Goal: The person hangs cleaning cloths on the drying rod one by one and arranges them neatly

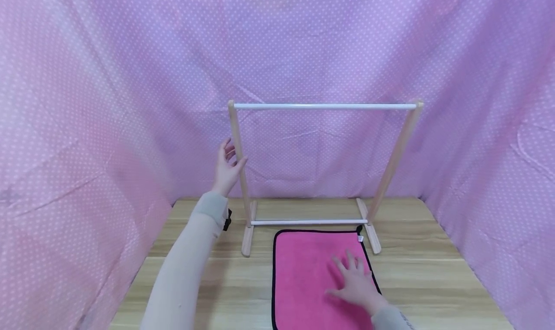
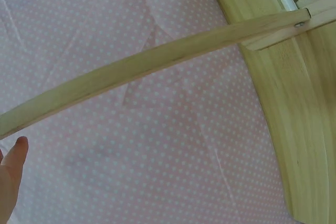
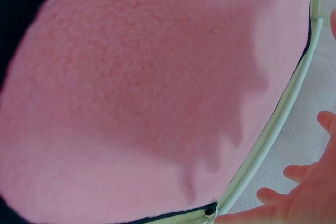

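A pink towel [image 1: 303,277] with a black edge lies flat on the wooden table. Over its right part, my right hand [image 1: 355,286] hovers with fingers spread, casting a shadow on the cloth; the right wrist view shows the fingers [image 3: 299,174] apart from the towel. Behind the towel stands a rack with wooden posts and a white top bar [image 1: 325,106]. My left hand [image 1: 227,168] is at the rack's left post [image 1: 241,176], fingers loosely bent beside it. In the left wrist view, a small gap shows between a fingertip [image 2: 20,148] and the post.
The rack's lower white bar [image 1: 310,222] runs just behind the towel, between two wooden feet. Polka-dot pink fabric [image 1: 321,46] hangs around the back and both sides of the table [image 1: 425,272]. A small black object [image 1: 227,220] shows by the left wrist.
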A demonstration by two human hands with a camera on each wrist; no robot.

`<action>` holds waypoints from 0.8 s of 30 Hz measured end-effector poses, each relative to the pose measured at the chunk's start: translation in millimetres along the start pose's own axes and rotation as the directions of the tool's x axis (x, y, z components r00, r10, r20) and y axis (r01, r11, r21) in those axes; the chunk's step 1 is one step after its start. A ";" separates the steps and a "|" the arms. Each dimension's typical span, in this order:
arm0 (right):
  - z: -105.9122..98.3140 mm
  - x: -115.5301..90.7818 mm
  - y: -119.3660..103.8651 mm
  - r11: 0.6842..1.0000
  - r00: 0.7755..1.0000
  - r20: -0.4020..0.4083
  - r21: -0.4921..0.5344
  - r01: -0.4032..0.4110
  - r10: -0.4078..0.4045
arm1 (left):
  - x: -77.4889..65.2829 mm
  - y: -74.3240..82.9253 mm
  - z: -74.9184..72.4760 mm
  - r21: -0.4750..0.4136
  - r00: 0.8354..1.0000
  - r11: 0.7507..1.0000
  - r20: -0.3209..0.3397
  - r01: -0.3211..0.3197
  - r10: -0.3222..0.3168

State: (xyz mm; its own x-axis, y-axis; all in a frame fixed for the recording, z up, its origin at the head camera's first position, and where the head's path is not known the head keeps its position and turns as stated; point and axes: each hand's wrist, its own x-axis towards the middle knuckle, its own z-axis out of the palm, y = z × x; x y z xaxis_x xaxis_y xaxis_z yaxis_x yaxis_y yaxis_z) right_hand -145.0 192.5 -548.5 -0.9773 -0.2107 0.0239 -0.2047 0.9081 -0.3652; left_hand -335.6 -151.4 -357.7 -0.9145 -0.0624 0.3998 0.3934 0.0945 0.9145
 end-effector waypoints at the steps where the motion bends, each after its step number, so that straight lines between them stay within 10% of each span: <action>1: 1.1 0.6 -1.0 1.000 1.000 0.011 0.007 0.004 -0.005 | 0.1 0.6 0.7 0.001 1.000 1.000 0.005 0.003 -0.003; 24: 21.4 10.1 -6.7 1.000 0.988 0.155 0.010 -0.005 0.003 | 6.5 -7.3 0.9 0.005 0.999 0.999 -0.032 0.032 -0.032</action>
State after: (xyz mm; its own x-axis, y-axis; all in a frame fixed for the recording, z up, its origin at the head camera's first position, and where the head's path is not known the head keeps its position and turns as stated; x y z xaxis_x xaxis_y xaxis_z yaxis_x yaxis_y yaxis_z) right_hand -152.3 176.5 -565.8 -0.9575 -0.2614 -0.1219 -0.1995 0.9056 -0.3744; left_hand -344.5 -151.6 -361.8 -0.9230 -0.0974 0.3724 0.3635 0.0976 0.9265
